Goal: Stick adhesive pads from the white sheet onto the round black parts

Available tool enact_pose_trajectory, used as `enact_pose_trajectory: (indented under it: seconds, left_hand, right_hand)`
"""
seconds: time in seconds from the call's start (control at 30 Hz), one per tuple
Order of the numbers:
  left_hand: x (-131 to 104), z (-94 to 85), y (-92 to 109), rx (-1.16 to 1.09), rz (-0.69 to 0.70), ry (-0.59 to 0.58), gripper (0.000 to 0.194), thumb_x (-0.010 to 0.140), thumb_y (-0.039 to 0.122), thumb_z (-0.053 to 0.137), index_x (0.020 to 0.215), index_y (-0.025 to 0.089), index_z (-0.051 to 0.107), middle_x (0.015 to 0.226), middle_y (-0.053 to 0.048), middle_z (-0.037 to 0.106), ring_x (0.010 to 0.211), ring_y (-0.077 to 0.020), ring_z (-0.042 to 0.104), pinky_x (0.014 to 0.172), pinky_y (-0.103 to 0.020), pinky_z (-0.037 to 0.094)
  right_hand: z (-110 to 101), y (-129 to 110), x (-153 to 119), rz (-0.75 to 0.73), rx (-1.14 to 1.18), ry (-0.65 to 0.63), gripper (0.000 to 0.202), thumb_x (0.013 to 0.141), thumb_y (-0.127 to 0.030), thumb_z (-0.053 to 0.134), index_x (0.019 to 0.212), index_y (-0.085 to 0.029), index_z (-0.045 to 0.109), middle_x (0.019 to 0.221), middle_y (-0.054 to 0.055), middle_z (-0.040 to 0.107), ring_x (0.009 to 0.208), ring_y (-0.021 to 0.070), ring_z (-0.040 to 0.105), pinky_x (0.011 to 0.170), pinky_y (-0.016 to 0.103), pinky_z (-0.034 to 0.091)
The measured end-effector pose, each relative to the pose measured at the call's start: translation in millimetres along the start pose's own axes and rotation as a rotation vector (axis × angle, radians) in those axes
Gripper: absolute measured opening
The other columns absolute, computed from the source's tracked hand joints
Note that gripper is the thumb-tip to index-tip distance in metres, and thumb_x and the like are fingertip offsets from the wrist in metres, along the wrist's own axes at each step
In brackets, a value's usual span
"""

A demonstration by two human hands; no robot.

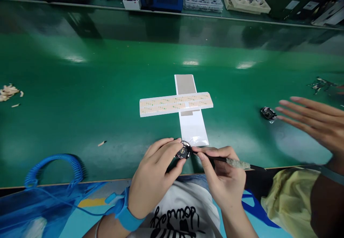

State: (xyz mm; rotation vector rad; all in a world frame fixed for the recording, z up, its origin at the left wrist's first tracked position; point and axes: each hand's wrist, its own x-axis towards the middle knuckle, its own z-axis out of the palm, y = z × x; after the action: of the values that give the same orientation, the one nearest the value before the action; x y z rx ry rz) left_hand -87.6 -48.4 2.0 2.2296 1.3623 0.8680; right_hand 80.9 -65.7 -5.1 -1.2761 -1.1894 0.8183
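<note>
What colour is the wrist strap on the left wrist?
Blue: the wrist strap behind the left hand joins a blue coiled cord; the head view shows it.

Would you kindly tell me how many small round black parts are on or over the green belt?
2: one round black part held in the left hand; another round part lying by a co-worker's hand.

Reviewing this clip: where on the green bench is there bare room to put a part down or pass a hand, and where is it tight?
Bare green table runs wide between the scraps at far left and the crossed tape strips. Another free patch lies between the strips and the small round part. Crowded: the near edge, where left hand and right hand work, and the right, under another person's hand.
</note>
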Motion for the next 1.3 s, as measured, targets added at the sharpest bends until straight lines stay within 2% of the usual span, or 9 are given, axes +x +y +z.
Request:
enact_pose_trajectory:
  seconds: [0.13,0.43,0.73,0.9,1.03,1.1,1.17,1.23,1.3]
  left_hand:
    - [0,0.1,1,-0.001,-0.003,0.001,0.033,0.089,0.017,0.062,0.121,0.020,0.054,0.119,-0.004,0.067,0.117,-0.0224,0.055,0.098,-0.038,0.052]
    - [0,-0.2,0,-0.006,0.009,0.004,0.033,0.089,0.016,0.062,0.121,0.019,0.054,0.118,-0.005,0.067,0.117,-0.0223,0.055,0.097,-0.037,0.052]
    - [0,-0.6,0,-0.006,-0.013,-0.006,0.032,0.090,0.017,0.061,0.120,0.021,0.053,0.119,-0.004,0.067,0.117,-0.0218,0.055,0.098,-0.037,0.052]
    - [-4,0.8,-1,-0.005,-0.092,-0.018,0.035,0.090,0.021,0.061,0.124,0.023,0.051,0.117,-0.006,0.065,0.116,-0.0227,0.057,0.096,-0.040,0.053]
    - [-2,-9.1,6,0.029,-0.103,-0.006,0.033,0.088,0.023,0.062,0.120,0.023,0.052,0.114,-0.007,0.065,0.110,-0.0235,0.060,0.091,-0.041,0.055]
    - [14,-23.9,13,0.069,-0.017,0.050,0.030,0.087,0.023,0.063,0.116,0.023,0.053,0.111,-0.006,0.067,0.106,-0.0221,0.063,0.088,-0.038,0.056]
    - [45,-43.5,16,0.138,0.059,0.143,0.031,0.085,0.027,0.065,0.114,0.023,0.054,0.110,-0.003,0.069,0.101,-0.0205,0.065,0.085,-0.035,0.056]
    - [93,-61.5,7,0.217,0.049,0.235,0.033,0.083,0.031,0.068,0.112,0.022,0.054,0.108,-0.001,0.070,0.098,-0.0192,0.067,0.082,-0.032,0.056]
    - [148,-71.3,-16,0.222,-0.006,0.249,0.040,0.079,0.032,0.073,0.109,0.017,0.052,0.106,0.000,0.069,0.091,-0.0158,0.067,0.078,-0.027,0.054]
  right_hand:
    - [1,1,-1,-0.004,-0.011,0.045,0.021,0.082,-0.005,0.066,0.090,-0.022,0.059,0.091,0.003,0.075,0.089,0.0180,0.074,0.082,0.031,0.061]
    - [-1,0,0,-0.021,0.026,-0.035,0.022,0.083,-0.002,0.064,0.091,-0.022,0.058,0.090,0.003,0.074,0.090,0.0175,0.073,0.082,0.031,0.060]
    - [0,1,0,-0.042,0.044,0.001,0.023,0.083,-0.001,0.063,0.092,-0.022,0.058,0.093,0.003,0.074,0.092,0.0176,0.073,0.084,0.033,0.060]
    - [2,-3,-1,-0.019,0.075,-0.002,0.022,0.083,-0.003,0.063,0.092,-0.022,0.057,0.092,0.002,0.074,0.090,0.0173,0.073,0.082,0.032,0.060]
    - [-17,-14,8,-0.022,0.066,0.107,0.017,0.085,-0.008,0.063,0.093,-0.022,0.057,0.090,0.002,0.073,0.087,0.0176,0.072,0.082,0.033,0.057]
    - [-42,-18,24,-0.090,-0.010,0.266,0.009,0.087,-0.014,0.060,0.092,-0.021,0.060,0.089,0.003,0.071,0.086,0.0192,0.070,0.083,0.036,0.054]
    - [-74,-17,46,-0.166,-0.171,0.424,0.010,0.089,-0.021,0.054,0.091,-0.020,0.064,0.084,0.004,0.066,0.080,0.0198,0.065,0.079,0.037,0.050]
    - [-108,-11,72,-0.154,-0.512,0.477,0.020,0.088,-0.029,0.050,0.092,-0.020,0.067,0.079,0.004,0.060,0.072,0.0194,0.058,0.071,0.036,0.046]
    - [-139,0,98,-0.054,-0.892,0.471,0.032,0.078,-0.040,0.060,0.099,-0.017,0.068,0.083,0.007,0.059,0.071,0.0217,0.055,0.069,0.037,0.044]
